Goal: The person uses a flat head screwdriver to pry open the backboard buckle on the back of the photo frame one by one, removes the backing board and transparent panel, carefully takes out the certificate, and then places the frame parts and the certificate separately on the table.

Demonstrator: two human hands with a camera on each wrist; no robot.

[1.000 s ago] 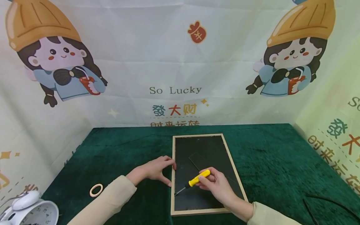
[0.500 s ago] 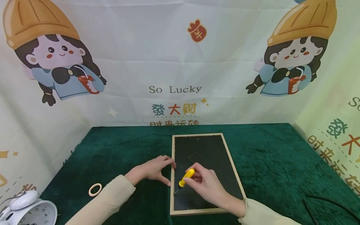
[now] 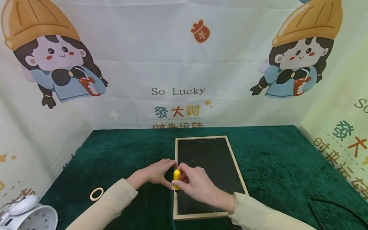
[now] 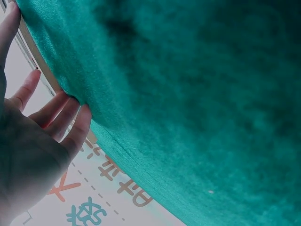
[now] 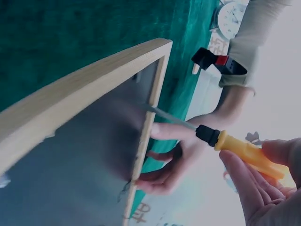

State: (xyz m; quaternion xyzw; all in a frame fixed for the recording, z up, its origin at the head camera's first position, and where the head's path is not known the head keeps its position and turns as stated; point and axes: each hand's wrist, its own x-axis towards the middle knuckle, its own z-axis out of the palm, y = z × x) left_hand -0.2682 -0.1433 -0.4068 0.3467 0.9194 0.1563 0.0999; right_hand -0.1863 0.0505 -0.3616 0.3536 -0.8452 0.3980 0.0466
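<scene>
A wooden frame (image 3: 237, 166) with a black panel (image 3: 212, 148) lies on green cloth. My left hand (image 3: 156, 172) rests at its left side, thumb and fingertips spread along the edge. The right hand (image 3: 198, 185) pinches a small screwdriver (image 3: 176, 179) by its yellow handle between thumb and fingers. In the right wrist view the metal shaft of the screwdriver (image 5: 244, 153) slants down to the frame's inner edge, close to the left hand's fingers. Whether its tip touches wood or panel I cannot tell. In the left wrist view the left fingers (image 4: 75, 132) reach along the frame's outer side.
A pale ring (image 3: 91, 195) lies left of the left forearm. At the lower left stands a white alarm clock (image 3: 43, 218). Black thin strands (image 3: 330, 202) lie on the cloth at the lower right. A printed curtain (image 3: 129, 64) hangs behind.
My right hand has moved left with the screwdriver, whose handle has swung from slanting right to nearly upright at the frame's left edge. The left hand stays at the same edge.
</scene>
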